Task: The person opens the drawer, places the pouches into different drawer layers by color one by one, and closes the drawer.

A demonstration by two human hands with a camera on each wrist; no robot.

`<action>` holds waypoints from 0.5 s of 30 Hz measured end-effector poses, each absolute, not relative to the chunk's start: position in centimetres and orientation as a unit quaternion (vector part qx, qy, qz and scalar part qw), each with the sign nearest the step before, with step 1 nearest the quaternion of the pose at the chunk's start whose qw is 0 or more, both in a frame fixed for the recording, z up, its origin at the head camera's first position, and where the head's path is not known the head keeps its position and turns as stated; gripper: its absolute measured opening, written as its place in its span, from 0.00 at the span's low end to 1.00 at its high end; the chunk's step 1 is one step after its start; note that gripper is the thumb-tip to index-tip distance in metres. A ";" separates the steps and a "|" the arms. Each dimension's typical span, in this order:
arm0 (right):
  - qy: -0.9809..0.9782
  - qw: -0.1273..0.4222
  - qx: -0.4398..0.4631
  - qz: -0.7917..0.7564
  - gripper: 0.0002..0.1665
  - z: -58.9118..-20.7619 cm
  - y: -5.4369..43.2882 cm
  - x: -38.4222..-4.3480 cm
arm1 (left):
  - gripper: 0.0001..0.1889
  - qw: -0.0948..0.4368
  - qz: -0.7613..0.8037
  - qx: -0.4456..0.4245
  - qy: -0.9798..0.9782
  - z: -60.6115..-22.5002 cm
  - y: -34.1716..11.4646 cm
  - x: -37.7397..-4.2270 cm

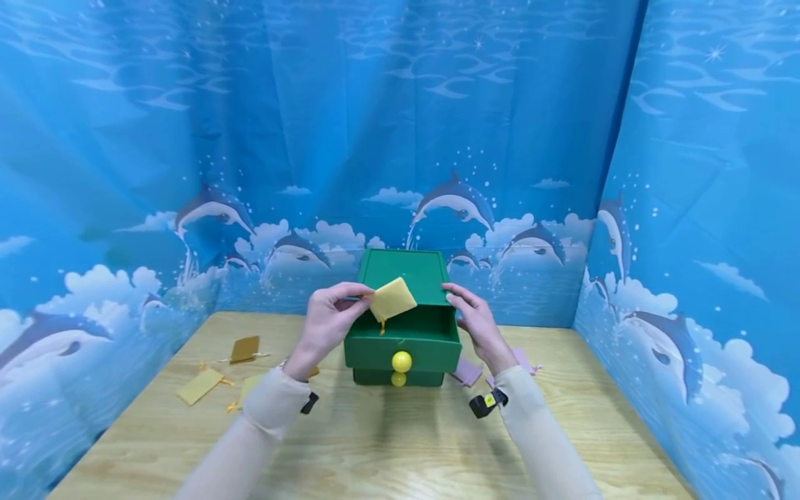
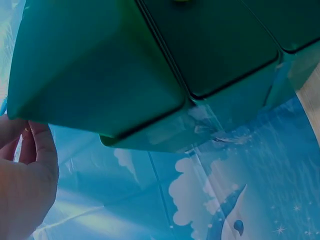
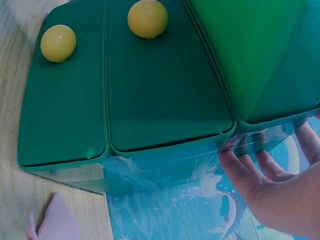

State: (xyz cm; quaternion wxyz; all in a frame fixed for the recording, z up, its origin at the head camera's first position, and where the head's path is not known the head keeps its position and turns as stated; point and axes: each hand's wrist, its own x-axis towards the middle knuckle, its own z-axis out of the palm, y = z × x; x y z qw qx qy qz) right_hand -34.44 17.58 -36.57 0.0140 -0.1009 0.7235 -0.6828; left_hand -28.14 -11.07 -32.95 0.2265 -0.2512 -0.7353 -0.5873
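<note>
My left fingers (image 1: 357,289) pinch a pale yellow pouch (image 1: 394,300) at the corner nearest me, and it juts out flat and tilted above the open upper compartment (image 1: 431,321) of a green drawer box (image 1: 403,264). An orange cord (image 1: 382,327) dangles beneath it. I reckon the pouch weighs next to nothing: thin, soft, probably cloth, with just enough body to keep its shape from one end, and perhaps a little slick on its face. Nothing about it looks fragile, so a light squeeze at the edge should do; held by the loose middle, it would likely fold over (my left wrist view doesn't show the pouch at all). My right fingers (image 3: 240,172) lie loosely extended against the box's right side near the top, touching it without curling round anything; that stiff wall seems a sound place to steady what may be a light box. Below the compartment sit two round knobs, an upper knob (image 1: 402,361) and a lower knob (image 1: 398,379). Farther out on the counter (image 1: 400,444) lie a brown pouch (image 1: 244,349) and a flat yellow pouch (image 1: 200,386) to the left, a lilac pouch (image 1: 467,373) to the right, and behind everything hangs a dolphin-printed curtain (image 1: 375,104).
</note>
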 end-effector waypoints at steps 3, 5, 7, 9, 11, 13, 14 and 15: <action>0.725 0.009 -0.101 -0.681 0.26 -36.7 17.5 -34.3 | 0.08 0.228 -0.566 -0.254 -0.751 -32.9 -10.5 -28.0; 0.726 0.006 -0.103 -0.680 0.27 -36.7 17.5 -34.2 | 0.08 0.232 -0.551 -0.259 -0.759 -32.9 -10.0 -28.0; 0.726 0.004 -0.105 -0.680 0.27 -36.7 17.5 -34.2 | 0.07 0.236 -0.535 -0.267 -0.766 -32.8 -9.6 -27.9; 0.725 0.002 -0.106 -0.680 0.27 -36.7 17.5 -34.1 | 0.07 0.234 -0.526 -0.273 -0.771 -32.7 -9.1 -27.8; 0.724 0.002 -0.107 -0.681 0.27 -36.7 17.5 -34.1 | 0.07 0.227 -0.519 -0.278 -0.776 -32.6 -8.8 -27.7; 0.724 0.006 -0.108 -0.681 0.27 -36.6 17.5 -34.1 | 0.07 0.217 -0.511 -0.280 -0.783 -32.5 -8.5 -27.6; 0.724 0.008 -0.108 -0.681 0.27 -36.3 17.4 -33.8 | 0.07 0.212 -0.507 -0.279 -0.788 -32.4 -8.4 -27.5; 0.724 0.010 -0.108 -0.681 0.27 -36.1 17.4 -33.5 | 0.07 0.207 -0.502 -0.279 -0.792 -32.3 -8.3 -27.5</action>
